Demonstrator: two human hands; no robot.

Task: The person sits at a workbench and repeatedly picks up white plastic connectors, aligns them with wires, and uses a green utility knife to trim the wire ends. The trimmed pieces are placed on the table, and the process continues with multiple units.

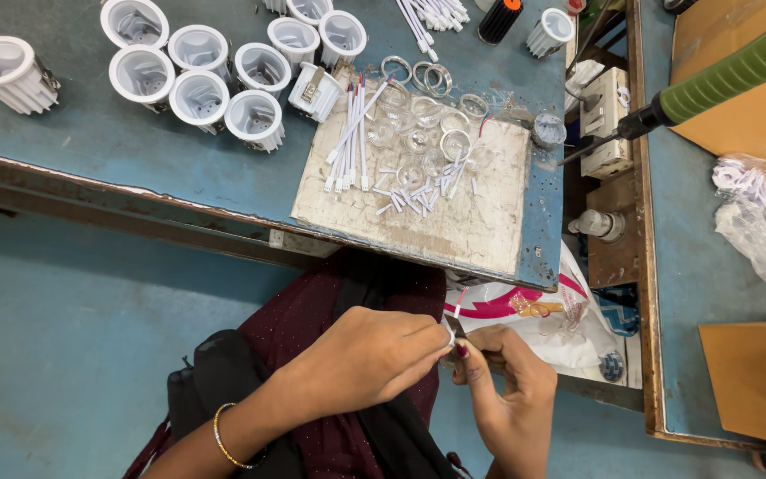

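Both hands work low over the lap, below the counter. The left hand and right hand pinch a thin white wire between fingertips, apparently stripping or twisting its end; steady, fine grip needed.

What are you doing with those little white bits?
A person sits at a blue workbench. The left hand and right hand meet over the lap, pinching a small white wire piece with a red and white lead. On the bench, a worn board holds more white wire pieces and clear rings. White ribbed housings stand behind it.
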